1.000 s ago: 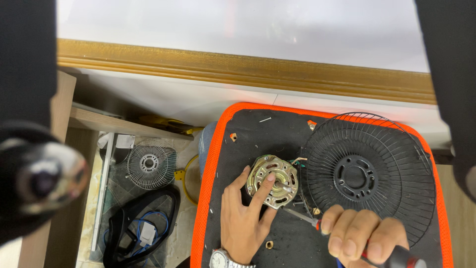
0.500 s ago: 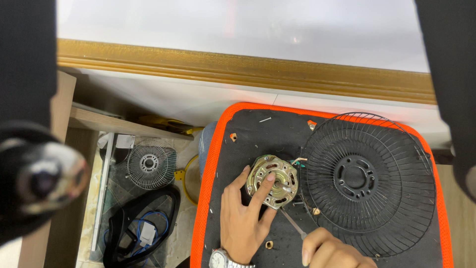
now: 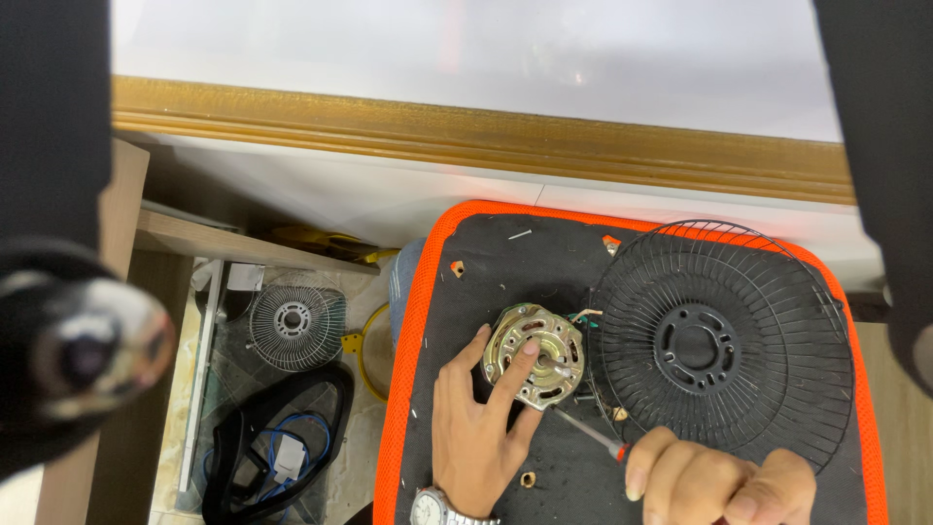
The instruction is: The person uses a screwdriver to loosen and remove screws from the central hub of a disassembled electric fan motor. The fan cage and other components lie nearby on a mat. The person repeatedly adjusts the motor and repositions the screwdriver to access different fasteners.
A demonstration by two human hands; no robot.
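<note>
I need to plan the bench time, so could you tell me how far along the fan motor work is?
Done: the black fan guard lies off, beside the motor. In hand: the left hand steadies the motor while the right hand works a screwdriver at its lower edge. Left: the motor housing is not yet opened.

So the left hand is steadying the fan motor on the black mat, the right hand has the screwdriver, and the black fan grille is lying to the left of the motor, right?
Not quite: the head view shows the black fan grille lying to the right of the fan motor, not the left. The left hand does steady the motor on the black mat, and the right hand holds the screwdriver.
</note>
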